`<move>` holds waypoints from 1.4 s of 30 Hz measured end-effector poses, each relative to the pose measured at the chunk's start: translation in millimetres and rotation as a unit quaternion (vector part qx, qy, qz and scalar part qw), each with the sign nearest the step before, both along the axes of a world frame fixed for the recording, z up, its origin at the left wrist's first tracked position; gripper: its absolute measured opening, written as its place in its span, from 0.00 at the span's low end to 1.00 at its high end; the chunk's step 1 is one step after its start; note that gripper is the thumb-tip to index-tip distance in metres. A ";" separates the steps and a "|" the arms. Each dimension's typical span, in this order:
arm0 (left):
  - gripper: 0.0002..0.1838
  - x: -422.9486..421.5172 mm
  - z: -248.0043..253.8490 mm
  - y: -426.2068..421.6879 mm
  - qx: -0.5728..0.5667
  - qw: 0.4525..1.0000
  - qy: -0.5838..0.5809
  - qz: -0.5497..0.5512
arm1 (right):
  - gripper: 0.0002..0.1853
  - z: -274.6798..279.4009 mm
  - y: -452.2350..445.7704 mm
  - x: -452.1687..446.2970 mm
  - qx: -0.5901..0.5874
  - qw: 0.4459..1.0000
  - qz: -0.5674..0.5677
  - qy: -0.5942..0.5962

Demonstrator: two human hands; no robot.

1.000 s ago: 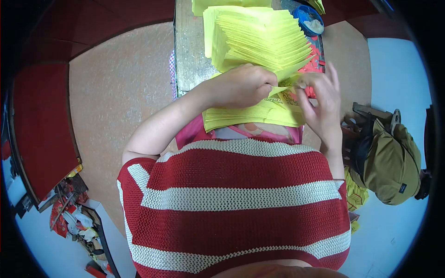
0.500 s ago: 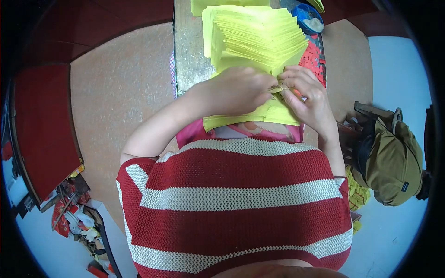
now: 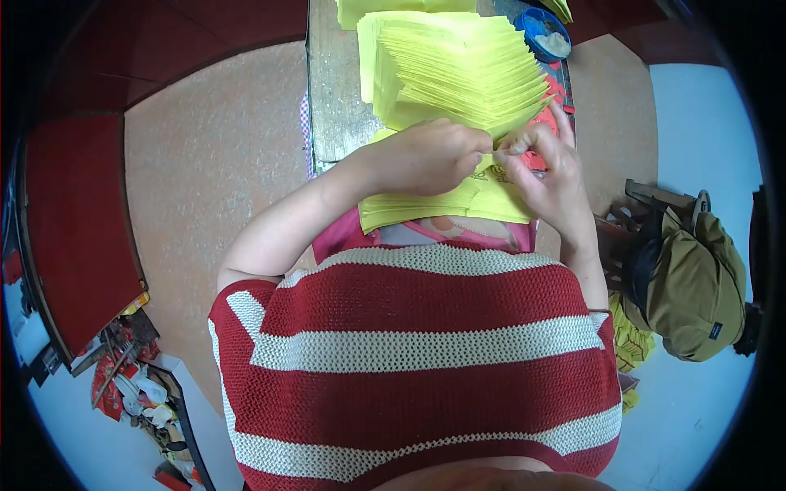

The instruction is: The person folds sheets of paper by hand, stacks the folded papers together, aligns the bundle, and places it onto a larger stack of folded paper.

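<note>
Several mixed scraps and bags (image 3: 135,385) lie at the far left, beneath a dark red panel (image 3: 78,229). Next comes the left edge of the tabletop (image 3: 334,90), where a strip of checked cloth (image 3: 304,123) hangs down. Pink cloth (image 3: 337,235) shows at the near left corner, partly under the near sheets (image 3: 442,204), which lie in a yellow pile at the near edge of the tabletop and carry dark printed marks toward their right side.

Above that pile is the left hand (image 3: 442,155), curled with its fingers together and its thumb toward the right; whether anything is pinched in it cannot be told. Farther back stands the fanned stack (image 3: 458,69), many yellow leaves with their edges stepped in a shallow V, and some more yellow sheets (image 3: 393,10) lie behind it, cut off by the top of the view.

The right hand (image 3: 544,168) is just beside the left one, over the right part of the near sheets. Its thumb and forefinger are together, with another finger raised; what lies between the tips is too small to tell. Blue and round, a bowl (image 3: 544,34) with pale contents sits by the far right corner of the fanned stack. Red pieces (image 3: 565,83) lie along the right edge of the tabletop.

Well apart on the right are a yellow bundle (image 3: 630,337) and an olive bag (image 3: 692,286).
</note>
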State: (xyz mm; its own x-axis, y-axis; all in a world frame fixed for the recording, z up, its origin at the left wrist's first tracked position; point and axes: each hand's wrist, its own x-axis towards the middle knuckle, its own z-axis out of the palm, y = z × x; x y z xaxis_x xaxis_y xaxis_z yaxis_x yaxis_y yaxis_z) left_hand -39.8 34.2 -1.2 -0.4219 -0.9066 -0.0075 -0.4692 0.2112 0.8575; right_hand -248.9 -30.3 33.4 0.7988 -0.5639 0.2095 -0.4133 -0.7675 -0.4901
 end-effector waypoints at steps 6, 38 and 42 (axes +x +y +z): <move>0.12 6.3 -7.4 -7.8 -0.014 0.997 0.075 0.031 | 0.10 28.5 28.0 -9.2 -0.104 0.984 0.048 0.138; 0.09 9.5 -0.7 -12.1 -0.040 0.994 0.055 0.083 | 0.09 7.4 24.4 -8.8 -0.057 0.989 0.080 0.115; 0.06 13.9 21.8 1.3 -0.208 0.967 -0.010 0.148 | 0.09 -1.7 7.2 -3.9 -0.020 0.994 0.060 0.086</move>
State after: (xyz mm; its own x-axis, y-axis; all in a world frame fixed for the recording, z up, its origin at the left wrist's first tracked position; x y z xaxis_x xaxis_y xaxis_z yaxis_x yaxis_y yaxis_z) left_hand -25.8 35.5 20.5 -0.1472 -0.9142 0.3776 -0.5773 0.3894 0.7177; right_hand -252.8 -23.0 31.7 0.8855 -0.4569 0.0849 -0.3929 -0.8336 -0.3883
